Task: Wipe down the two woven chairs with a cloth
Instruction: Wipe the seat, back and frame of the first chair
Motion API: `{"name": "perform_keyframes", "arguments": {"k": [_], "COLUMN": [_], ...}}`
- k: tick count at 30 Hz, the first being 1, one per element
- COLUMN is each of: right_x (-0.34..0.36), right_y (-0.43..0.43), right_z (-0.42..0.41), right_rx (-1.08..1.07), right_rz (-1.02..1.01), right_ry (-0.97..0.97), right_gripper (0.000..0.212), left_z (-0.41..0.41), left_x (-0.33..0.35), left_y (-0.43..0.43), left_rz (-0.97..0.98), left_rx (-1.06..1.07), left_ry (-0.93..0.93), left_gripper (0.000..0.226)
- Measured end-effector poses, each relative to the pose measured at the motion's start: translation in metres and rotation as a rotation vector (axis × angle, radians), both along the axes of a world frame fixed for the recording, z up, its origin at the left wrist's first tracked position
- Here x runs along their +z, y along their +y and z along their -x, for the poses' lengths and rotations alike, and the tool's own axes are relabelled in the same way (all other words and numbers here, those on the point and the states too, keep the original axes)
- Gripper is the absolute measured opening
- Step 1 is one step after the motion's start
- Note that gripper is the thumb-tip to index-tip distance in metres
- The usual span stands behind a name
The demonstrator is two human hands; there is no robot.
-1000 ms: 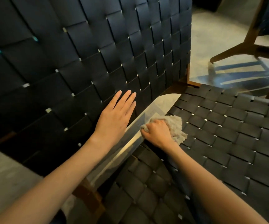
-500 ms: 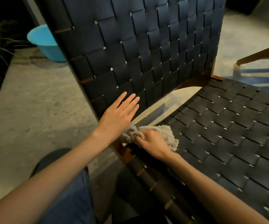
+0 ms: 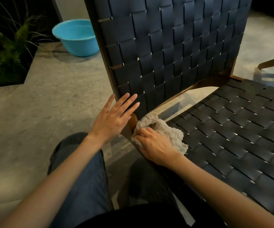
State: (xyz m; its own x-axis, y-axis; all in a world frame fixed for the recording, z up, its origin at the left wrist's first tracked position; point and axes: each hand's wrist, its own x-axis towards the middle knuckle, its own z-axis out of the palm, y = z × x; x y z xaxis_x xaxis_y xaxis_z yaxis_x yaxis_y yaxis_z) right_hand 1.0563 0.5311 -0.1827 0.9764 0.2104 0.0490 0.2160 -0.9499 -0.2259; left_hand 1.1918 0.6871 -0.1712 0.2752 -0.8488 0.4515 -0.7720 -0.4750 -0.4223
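Open grey stone floor (image 3: 42,104) lies at my left. Before me is the dark woven chair with wooden frame (image 3: 174,51), with a round blue plastic basin (image 3: 77,38) behind it. My left hand (image 3: 111,119) lies flat on the backrest's edge. My right hand (image 3: 156,145) grips the beige fluffy cloth (image 3: 171,134) at the seat's corner.

Bare floor (image 3: 39,102) lies open across the left, with a blue basin (image 3: 77,38) and plants (image 3: 2,51) blocking the upper left corner. The woven backrest (image 3: 174,46) walls off the upper centre; a narrow gap opens between it and the seat (image 3: 231,129).
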Motion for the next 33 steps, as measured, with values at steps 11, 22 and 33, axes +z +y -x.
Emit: {"name": "perform_keyframes", "arguments": {"k": [11,22,33], "right_x": [0.001,0.031,0.009], "right_y": [-0.006,-0.022,0.015], "right_z": [0.001,0.0,-0.026], "right_rx": [0.009,-0.086,-0.131], "right_rz": [-0.153,-0.507,-0.357], "right_ry": [0.039,-0.061,-0.301], "right_gripper": [0.038,0.005,0.023], "left_z": [-0.008,-0.002,0.009], "left_x": [-0.007,0.003,0.023], "left_y": [0.024,0.027,0.037], "left_rz": [0.168,0.127,0.034], "left_rx": [-0.056,-0.032,0.047], "left_ry": [0.18,0.226,0.225], "left_gripper": [0.087,0.092,0.087]}}
